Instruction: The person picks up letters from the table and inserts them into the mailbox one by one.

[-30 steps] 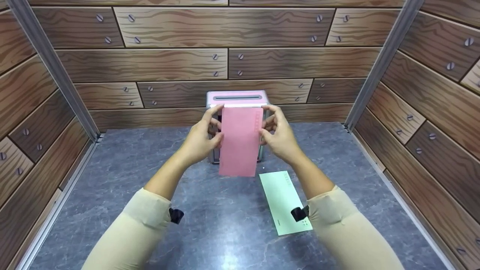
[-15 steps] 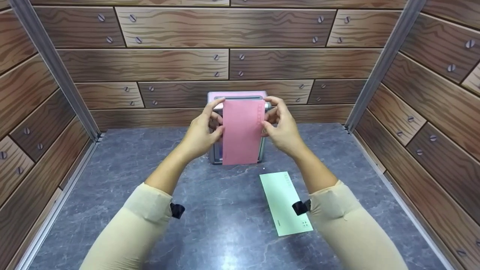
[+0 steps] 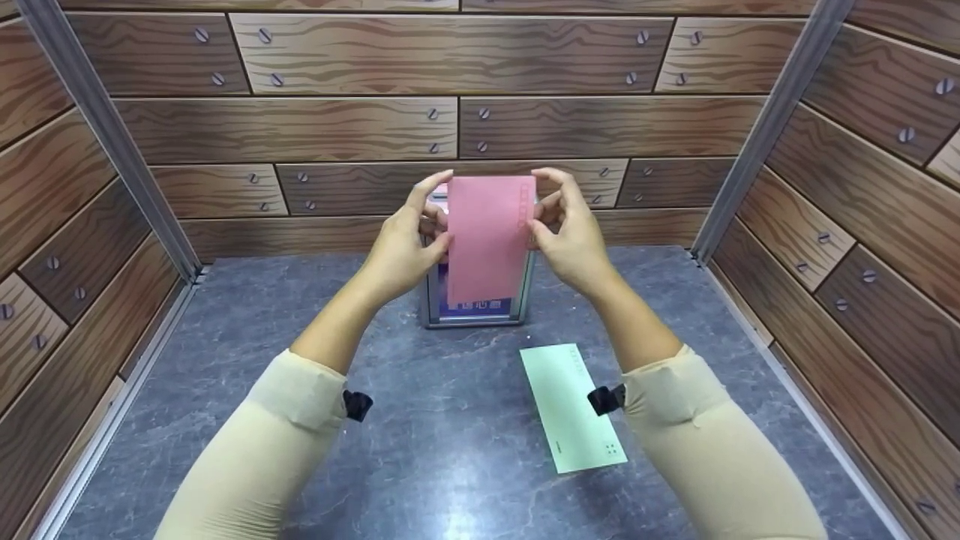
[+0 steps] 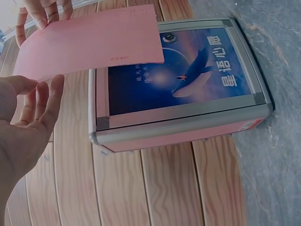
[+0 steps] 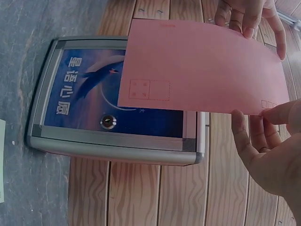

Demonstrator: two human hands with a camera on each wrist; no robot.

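A pink envelope [image 3: 489,240] is held upright by both hands in front of a locked-style metal-framed box [image 3: 480,322]. My left hand [image 3: 405,244] pinches its left edge between thumb and fingers. Opposite, the right hand [image 3: 574,240] pinches the right edge near the printed squares. In the left wrist view the box [image 4: 188,70] shows a blue whale picture and white characters, partly covered by the envelope [image 4: 94,40]. A round keyhole lock [image 5: 108,122] shows on the box front in the right wrist view. Most of the box's slotted top is hidden behind the envelope in the head view.
A green envelope [image 3: 574,409] lies flat on the grey marbled surface [image 3: 420,450], beside the right forearm. Wood-patterned walls [image 3: 360,127] rise behind the box and on both sides, joined by metal corner strips.
Both hands have raised the pink envelope steadily. Its top edge has gone from below the box's slot to above it, and the box's lower front has come into view. The green envelope stays put.
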